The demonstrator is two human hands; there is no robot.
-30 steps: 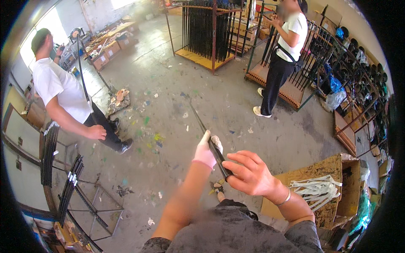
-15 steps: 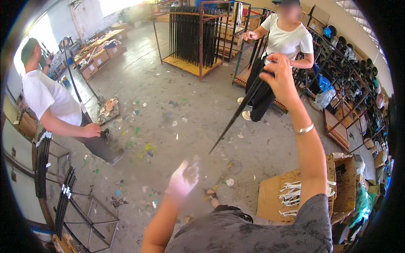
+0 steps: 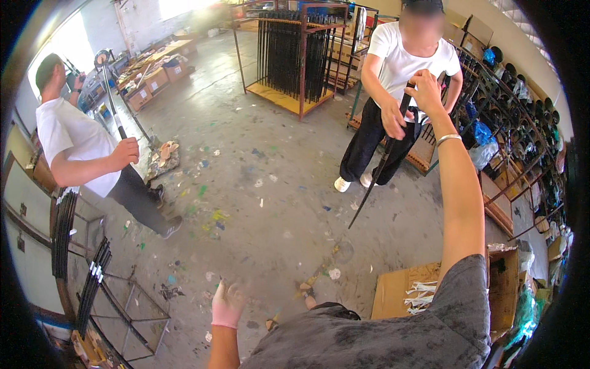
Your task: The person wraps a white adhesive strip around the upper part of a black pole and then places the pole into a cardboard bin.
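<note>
My right hand (image 3: pixel 425 92), raised at arm's length, pinches the upper end of a long, thin, black tapered rod (image 3: pixel 382 163). The rod slants down to the left, its fine tip hanging above the floor. A person in a white shirt (image 3: pixel 384 46) faces me there, and that person's hand (image 3: pixel 393 120) is beside the rod just below my grip; whether it touches the rod I cannot tell. Low in the view, my left hand (image 3: pixel 227 305), pale as if gloved and slightly blurred, is held away from everything with its fingers apart.
Another person (image 3: pixel 77 138) at the left holds a long pole (image 3: pixel 110 92). Bundles of black rods (image 3: pixel 95 280) lean at a metal frame on the left. A rack of black rods (image 3: pixel 292 58) stands far back. Near my right elbow is a cardboard box (image 3: pixel 393 286) with white strips; crowded shelves line the right.
My right hand and the rod have moved up and right; the facing person has come closer and lowered a hand to the rod. My left hand has dropped down and left.
</note>
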